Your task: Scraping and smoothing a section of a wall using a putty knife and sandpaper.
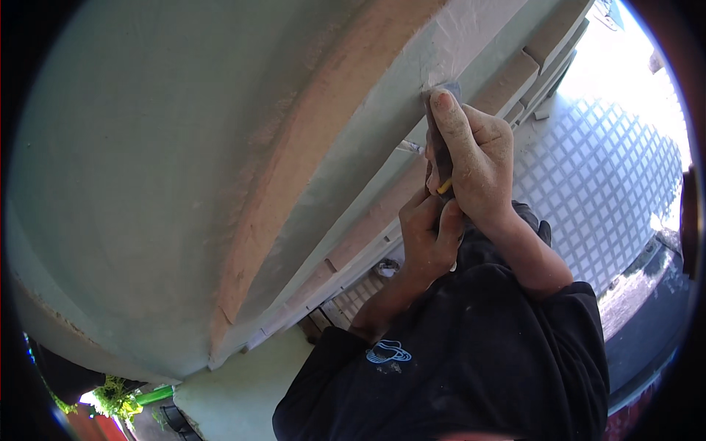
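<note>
My right hand (476,151) is closed on a dark flat scraper (441,158), its dusty thumb lying along the tool near its upper end. That end touches a pale scuffed band (460,37) of the moulded plaster surface. My left hand (430,235) grips the same tool lower down, just below the right one, beside a small yellow part (444,187). Some of the tool is hidden behind my fingers. A pinkish raised strip (294,162) runs diagonally along the pale green surface (147,147) left of my hands.
Stepped plaster ledges (544,37) continue toward the upper right. A floor with a lattice pattern (596,191) is at right, bordered by a dark area (647,316). Leafy plants (118,397) show at lower left. My dark shirt fills the lower middle.
</note>
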`<action>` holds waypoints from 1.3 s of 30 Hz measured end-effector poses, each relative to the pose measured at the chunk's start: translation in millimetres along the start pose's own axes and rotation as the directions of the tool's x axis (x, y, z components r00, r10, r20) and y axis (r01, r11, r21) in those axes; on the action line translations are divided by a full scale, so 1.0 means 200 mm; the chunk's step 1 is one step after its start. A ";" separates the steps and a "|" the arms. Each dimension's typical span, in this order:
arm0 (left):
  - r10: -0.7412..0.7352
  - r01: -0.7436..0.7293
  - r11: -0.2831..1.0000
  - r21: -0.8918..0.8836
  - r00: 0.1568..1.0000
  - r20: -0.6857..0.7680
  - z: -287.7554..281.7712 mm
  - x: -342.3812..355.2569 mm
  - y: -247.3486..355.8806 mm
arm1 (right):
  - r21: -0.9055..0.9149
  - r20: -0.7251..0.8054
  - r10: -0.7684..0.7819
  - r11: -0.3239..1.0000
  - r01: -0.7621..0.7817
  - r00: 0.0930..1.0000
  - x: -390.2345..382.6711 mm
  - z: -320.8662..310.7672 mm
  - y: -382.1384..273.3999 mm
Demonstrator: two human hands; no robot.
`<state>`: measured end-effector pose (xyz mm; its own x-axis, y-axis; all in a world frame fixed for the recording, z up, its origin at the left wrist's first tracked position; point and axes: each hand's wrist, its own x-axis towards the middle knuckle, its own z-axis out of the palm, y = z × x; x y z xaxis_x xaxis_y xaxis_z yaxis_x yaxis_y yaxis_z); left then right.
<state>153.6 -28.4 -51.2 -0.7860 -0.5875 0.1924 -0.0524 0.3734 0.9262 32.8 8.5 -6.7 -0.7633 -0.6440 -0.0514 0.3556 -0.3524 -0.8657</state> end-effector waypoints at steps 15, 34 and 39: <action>0.012 -0.008 0.997 0.080 0.999 -0.046 0.01 -0.02 0.01 | -0.004 0.017 0.010 1.000 -0.010 1.000 0.01 -0.01 0.04; 0.008 -0.007 1.000 0.008 0.999 -0.051 0.05 -0.02 0.00 | -0.021 0.005 0.036 0.999 -0.035 0.999 0.02 -0.02 0.01; 0.000 -0.005 0.999 -0.048 0.995 -0.103 0.07 -0.01 0.01 | -0.016 0.019 0.008 1.000 -0.008 1.000 0.00 -0.02 -0.01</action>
<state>146.0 -16.6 -54.0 -0.7182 -0.6584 0.2252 -0.0186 0.3417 0.9396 29.6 11.2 -7.6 -0.7499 -0.6597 -0.0489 0.3526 -0.3361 -0.8733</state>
